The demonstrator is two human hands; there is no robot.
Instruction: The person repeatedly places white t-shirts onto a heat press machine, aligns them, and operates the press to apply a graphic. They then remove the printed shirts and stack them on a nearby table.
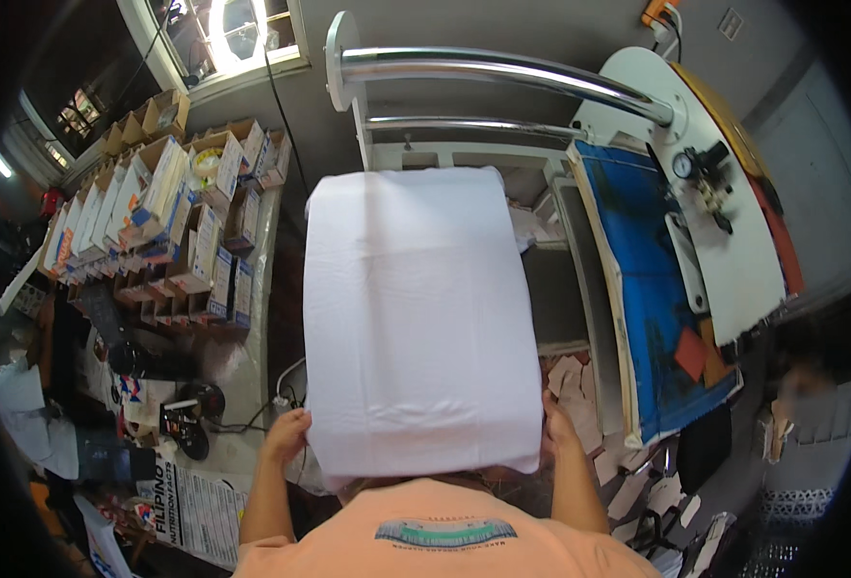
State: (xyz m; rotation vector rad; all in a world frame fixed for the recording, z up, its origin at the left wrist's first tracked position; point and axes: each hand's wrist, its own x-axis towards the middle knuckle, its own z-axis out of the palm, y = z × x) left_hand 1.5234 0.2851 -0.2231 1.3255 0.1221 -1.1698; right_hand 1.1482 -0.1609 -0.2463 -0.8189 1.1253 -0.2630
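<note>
A white cloth (420, 299), perhaps a shirt, is spread over a flat rectangular board in front of me. It lies mostly smooth, with faint creases and some wrinkles near its lower part, and its sides hang over the edges. My left hand (288, 435) is closed at the cloth's near left edge, fingers curled against the fabric. On the near right edge, my right hand (557, 424) also grips the cloth, with its fingertips partly hidden by the side. The board beneath is covered by the cloth.
Chrome rails (502, 69) run across behind the board. A blue screen frame (637, 279) stands at right beside a white panel with a pressure gauge (683, 166). Cardboard bins (199, 250) fill the left table. Scraps (572, 385) lie low at right.
</note>
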